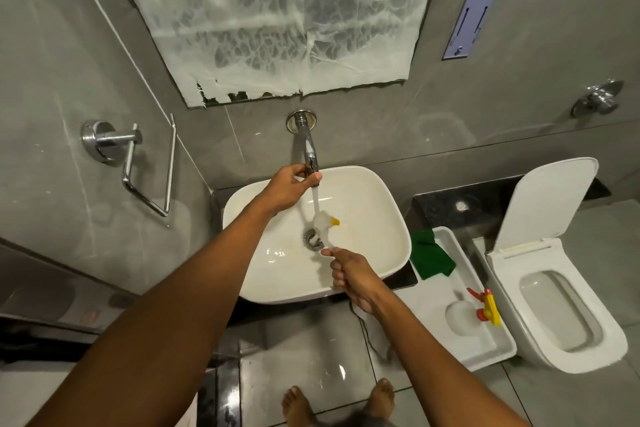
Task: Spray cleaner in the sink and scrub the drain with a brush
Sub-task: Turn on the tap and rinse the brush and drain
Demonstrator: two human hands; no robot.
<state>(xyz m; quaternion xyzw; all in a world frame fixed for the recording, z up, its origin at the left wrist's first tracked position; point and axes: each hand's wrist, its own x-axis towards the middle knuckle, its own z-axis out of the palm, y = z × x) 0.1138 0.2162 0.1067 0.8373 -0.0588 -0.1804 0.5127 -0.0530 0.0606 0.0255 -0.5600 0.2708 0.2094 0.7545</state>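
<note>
A white basin sink [374,204] sits on a dark counter below a chrome wall tap [306,146]. My left hand [289,189] grips the tip of the tap, and water runs down from it. My right hand [349,272] is closed on the handle of a small brush [327,220] with white bristles and a yellow tip. The brush head sits in the stream just above the chrome drain [312,238]. A white spray bottle [462,315] with a red and yellow trigger lies in a white tray [498,354] to the right.
A green cloth [431,255] lies at the tray's far end. A toilet [568,305] with its lid up stands at the right. A chrome towel holder [138,163] is on the left wall. A paper-covered mirror [277,21] hangs above. My bare feet [339,404] stand on the tiled floor.
</note>
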